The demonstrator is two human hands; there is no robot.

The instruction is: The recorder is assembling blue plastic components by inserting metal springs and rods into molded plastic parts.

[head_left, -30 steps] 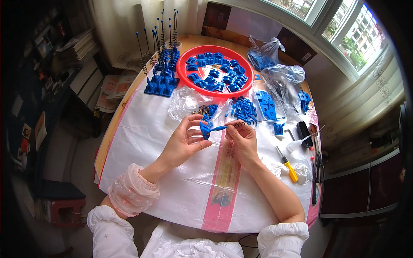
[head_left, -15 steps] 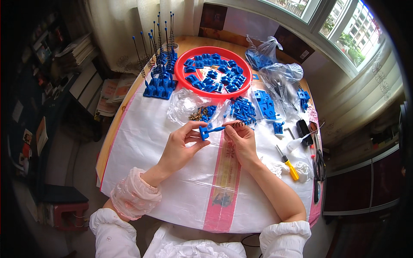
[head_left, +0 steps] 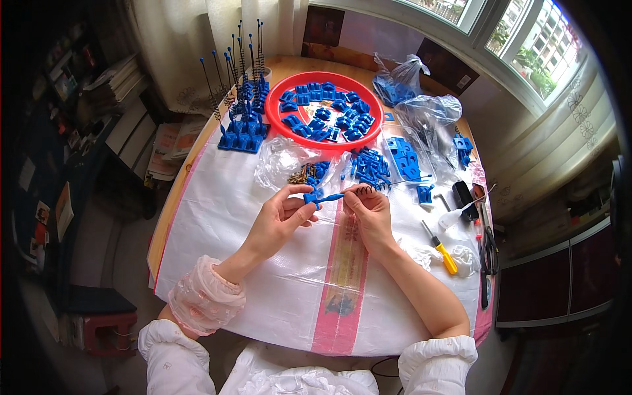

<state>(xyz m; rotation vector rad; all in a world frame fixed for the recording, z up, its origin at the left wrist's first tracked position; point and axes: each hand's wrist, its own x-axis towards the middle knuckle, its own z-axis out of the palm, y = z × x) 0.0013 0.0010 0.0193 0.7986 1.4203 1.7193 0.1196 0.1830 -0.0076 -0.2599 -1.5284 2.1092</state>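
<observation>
My left hand [head_left: 275, 220] is pinching the blue base [head_left: 312, 198], my right hand [head_left: 371, 216], at three o'clock, the spring [head_left: 376, 187]; tilting might be bending it.

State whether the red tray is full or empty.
Neither: it is partly filled. Blue plastic pieces lie in the red tray, with bare bottom showing between them.

Daylight enters through a white-framed glass window [head_left: 495, 36] at the upper right, where green plants and a pale building are visible outside. Long cream fabric curtains [head_left: 174, 39] hang behind the light-wood bench [head_left: 287, 64]. On the right stands a low, glossy dark-red cabinet [head_left: 536, 289]; at left, a reddish stool [head_left: 108, 325] rests on the grey floor [head_left: 125, 253].
</observation>
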